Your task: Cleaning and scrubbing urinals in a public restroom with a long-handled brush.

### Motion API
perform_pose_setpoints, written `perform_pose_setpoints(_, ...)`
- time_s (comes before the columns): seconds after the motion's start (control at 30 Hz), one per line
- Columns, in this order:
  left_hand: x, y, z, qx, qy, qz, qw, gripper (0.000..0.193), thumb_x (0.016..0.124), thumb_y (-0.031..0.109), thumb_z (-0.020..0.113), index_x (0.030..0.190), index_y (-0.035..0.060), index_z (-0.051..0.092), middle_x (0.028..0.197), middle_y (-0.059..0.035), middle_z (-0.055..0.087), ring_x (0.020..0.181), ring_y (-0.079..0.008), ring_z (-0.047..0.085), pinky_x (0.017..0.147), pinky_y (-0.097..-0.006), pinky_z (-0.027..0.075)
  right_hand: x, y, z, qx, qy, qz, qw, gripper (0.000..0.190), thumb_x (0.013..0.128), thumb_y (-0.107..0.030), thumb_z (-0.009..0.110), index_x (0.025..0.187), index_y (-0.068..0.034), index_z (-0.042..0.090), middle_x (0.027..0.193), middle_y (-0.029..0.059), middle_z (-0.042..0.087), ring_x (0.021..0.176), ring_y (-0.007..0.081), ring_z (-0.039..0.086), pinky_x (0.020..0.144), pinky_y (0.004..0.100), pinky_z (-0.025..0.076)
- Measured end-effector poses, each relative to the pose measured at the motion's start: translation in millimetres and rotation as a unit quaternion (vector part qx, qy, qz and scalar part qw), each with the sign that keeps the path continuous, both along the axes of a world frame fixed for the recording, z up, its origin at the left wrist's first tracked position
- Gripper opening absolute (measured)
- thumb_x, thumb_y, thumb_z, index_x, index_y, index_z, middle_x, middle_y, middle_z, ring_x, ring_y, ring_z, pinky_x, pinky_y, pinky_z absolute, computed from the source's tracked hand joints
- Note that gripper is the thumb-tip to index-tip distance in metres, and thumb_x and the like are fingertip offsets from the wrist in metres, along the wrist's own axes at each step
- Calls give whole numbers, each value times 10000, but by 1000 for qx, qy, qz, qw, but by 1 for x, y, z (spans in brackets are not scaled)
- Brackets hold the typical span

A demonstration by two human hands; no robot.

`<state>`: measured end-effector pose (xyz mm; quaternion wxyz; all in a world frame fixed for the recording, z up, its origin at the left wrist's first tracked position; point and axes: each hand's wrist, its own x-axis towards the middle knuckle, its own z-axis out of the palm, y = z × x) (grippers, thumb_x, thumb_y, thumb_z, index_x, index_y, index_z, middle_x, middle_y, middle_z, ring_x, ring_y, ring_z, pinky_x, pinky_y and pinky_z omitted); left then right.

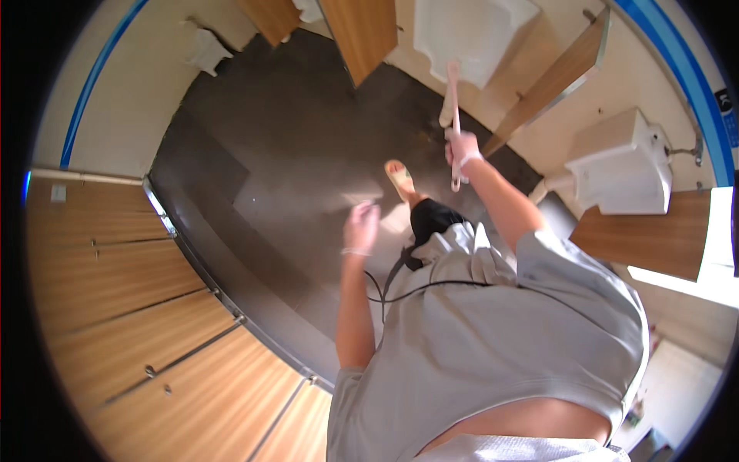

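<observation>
A pale pink long-handled brush (455, 104) is held in my right hand (462, 151), which looks covered by a thin translucent glove. Its far end overlaps the lower edge of a white ceramic urinal (467, 34), and the butt of its handle sticks out below my fist; whether the brush touches the ceramic I cannot tell. My left hand (362, 227), in a similar thin glove, is raised over the dark floor, blurred, with its fingers partly curled. Nothing can be made out in it.
Wood-look dividers (548, 84) stand out from the wall beside the urinals. A second white urinal (620, 164) is at the right. Wood-look cubicle doors (190, 352) line the lower left. A black cord (427, 284) crosses my shirt. The dark floor (271, 127) has shiny patches.
</observation>
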<state>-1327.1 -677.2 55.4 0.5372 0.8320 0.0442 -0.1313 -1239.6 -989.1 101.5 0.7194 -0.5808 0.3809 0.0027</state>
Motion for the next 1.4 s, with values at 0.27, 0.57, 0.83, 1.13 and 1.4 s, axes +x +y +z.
perform_pose_setpoints(0.27, -57, 185, -91, 274, 378, -42, 883, 510, 866, 417, 562, 1258, 94, 517, 1197, -91, 590, 1052, -259, 582, 879, -404, 473, 171, -105, -56, -161, 108, -20, 981, 260, 885, -148, 441, 1088, -61, 579, 672, 109, 564, 457, 207, 541, 413, 336, 454)
perform_pose_setpoints(0.57, 77, 214, -26, 168, 497, 187, 831, 511, 881, 446, 499, 1252, 95, 497, 1128, -99, 641, 955, -321, 634, 830, -461, 462, 286, -151, -157, -359, 180, 130, 906, 380, 916, -186, 409, 1275, -123, 517, 815, 122, 614, 544, 217, 583, 510, 382, 495)
perform_pose_setpoints(0.83, 226, 168, 29, 119, 432, 370, 814, 466, 895, 381, 507, 1243, 72, 489, 1089, -131, 646, 862, -287, 649, 718, -410, 473, 238, -232, -82, -362, 350, 185, 844, 410, 898, -146, 430, 1300, -122, 509, 1133, 251, 597, 1027, 401, 597, 867, 456, 493)
perform_pose_setpoints(1.13, 296, 214, -3, 65, 438, 313, 840, 451, 874, 285, 570, 1231, 34, 457, 781, -120, 637, 521, -186, 587, 381, -290, 399, 316, -116, -30, -137, 276, 56, 950, 351, 936, -203, 392, 1247, -114, 527, 1139, 224, 593, 959, 422, 599, 797, 490, 500)
perform_pose_setpoints(1.4, 300, 277, -46, 108, 441, 328, 829, 361, 891, 243, 548, 1155, -3, 530, 855, -134, 645, 677, -196, 641, 497, -313, 504, 318, -157, -26, -182, 552, 68, 811, 285, 941, -233, 383, 904, -30, 579, 640, 92, 519, 508, 213, 501, 442, 498, 371)
